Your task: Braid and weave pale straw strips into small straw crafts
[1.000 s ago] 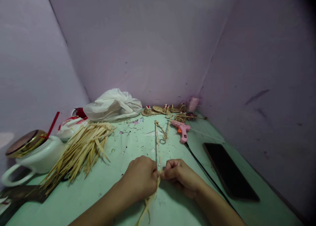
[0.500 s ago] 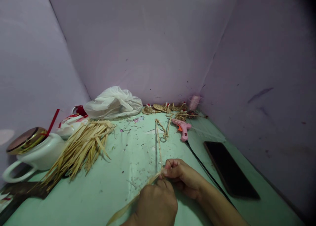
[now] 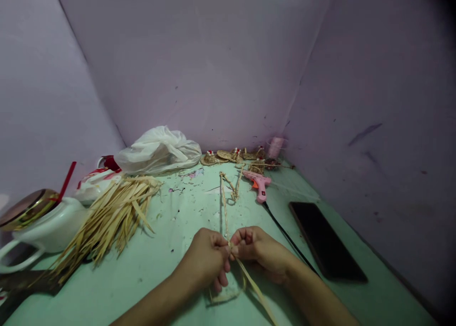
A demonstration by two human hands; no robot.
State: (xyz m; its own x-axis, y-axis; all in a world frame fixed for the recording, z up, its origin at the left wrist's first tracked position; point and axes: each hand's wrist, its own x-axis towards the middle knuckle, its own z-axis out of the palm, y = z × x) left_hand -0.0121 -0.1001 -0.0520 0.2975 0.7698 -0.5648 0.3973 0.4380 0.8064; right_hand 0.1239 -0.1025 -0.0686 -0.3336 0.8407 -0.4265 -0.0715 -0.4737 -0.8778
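Observation:
Between my two hands runs a thin braided cord of dried straw, stretched away from me over the table. My left hand pinches the near end of the braid between thumb and forefinger. Close against it, my right hand grips the same spot, its fingers curled. From this point a loose flat straw strip hangs down towards me and to the right. A thinner strand curves on the table below my left hand. The far part of the cord folds back in a loop near the glue gun.
Dried straw strips lie in a bundle at left, beside a white mug-like pot and a white plastic bag. A pink glue gun, a dark phone and small woven straw hats lie right and back.
My left hand has turned and moved back and left, now beside my right hand. The loose strip, which trailed to the lower left, now hangs to the lower right.

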